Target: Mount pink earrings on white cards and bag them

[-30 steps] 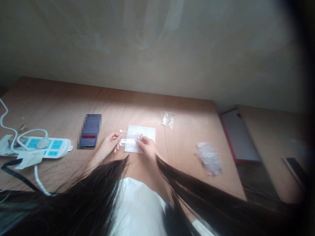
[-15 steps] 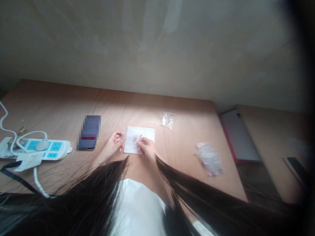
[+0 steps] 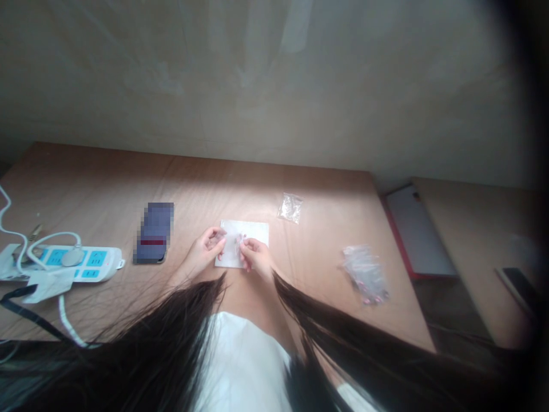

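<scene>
My right hand (image 3: pixel 256 253) pinches a small clear plastic bag (image 3: pixel 239 241) with pinkish bits, over the white paper square (image 3: pixel 251 229). My left hand (image 3: pixel 208 246) is at the paper's left edge with thumb and fingertips drawn together. What lies between those fingertips, if anything, is too small and faint to make out. The two hands are a short way apart, both low over the wooden table. Beyond the paper, to the right, lies a small clear bag of pale, shiny bits (image 3: pixel 290 208).
A pile of clear bags with pinkish contents (image 3: pixel 366 274) lies to the right on the table. On the left are a phone (image 3: pixel 154 233) and a power strip (image 3: pixel 96 262) with cables. Another table (image 3: pixel 467 229) stands at the right, and a wall (image 3: pixel 193 86) behind.
My left hand has moved right, closer to the paper and my right hand. My right hand stays nearly in place with the small bag. The view has shifted slightly.
</scene>
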The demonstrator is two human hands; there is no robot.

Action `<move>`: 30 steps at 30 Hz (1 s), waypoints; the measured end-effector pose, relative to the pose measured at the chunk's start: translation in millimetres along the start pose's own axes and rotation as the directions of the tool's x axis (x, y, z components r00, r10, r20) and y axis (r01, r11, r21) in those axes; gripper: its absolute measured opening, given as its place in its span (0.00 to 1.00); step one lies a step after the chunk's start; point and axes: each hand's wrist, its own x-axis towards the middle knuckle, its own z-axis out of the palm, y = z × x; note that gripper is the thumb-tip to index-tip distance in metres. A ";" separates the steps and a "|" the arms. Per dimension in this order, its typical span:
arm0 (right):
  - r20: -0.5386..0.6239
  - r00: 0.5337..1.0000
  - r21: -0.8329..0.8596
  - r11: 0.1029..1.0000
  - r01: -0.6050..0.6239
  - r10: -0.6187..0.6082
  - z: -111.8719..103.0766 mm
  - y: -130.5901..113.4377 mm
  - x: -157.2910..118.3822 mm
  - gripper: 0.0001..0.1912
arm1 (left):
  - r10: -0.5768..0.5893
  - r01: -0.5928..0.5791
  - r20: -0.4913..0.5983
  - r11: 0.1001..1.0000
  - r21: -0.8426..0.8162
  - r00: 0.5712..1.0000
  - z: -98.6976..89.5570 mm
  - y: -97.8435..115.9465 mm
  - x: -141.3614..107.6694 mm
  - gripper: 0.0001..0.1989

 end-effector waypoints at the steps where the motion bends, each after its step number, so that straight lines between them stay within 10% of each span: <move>1: 0.004 1.000 0.002 1.000 0.004 -0.004 -0.2 0.0 -0.1 0.12 | 0.005 -0.005 -0.007 1.000 0.000 1.000 0.5 0.2 0.6 0.12; 15: 0.017 0.999 0.044 0.998 0.042 -0.043 0.0 -0.4 -0.9 0.13 | 0.086 -0.077 -0.106 0.993 0.086 0.991 4.4 -28.2 15.7 0.12; 30: 0.013 0.999 0.045 0.998 0.050 -0.050 -0.8 2.3 1.0 0.13 | -0.072 0.082 -0.094 0.990 0.114 0.993 9.7 -37.3 21.8 0.13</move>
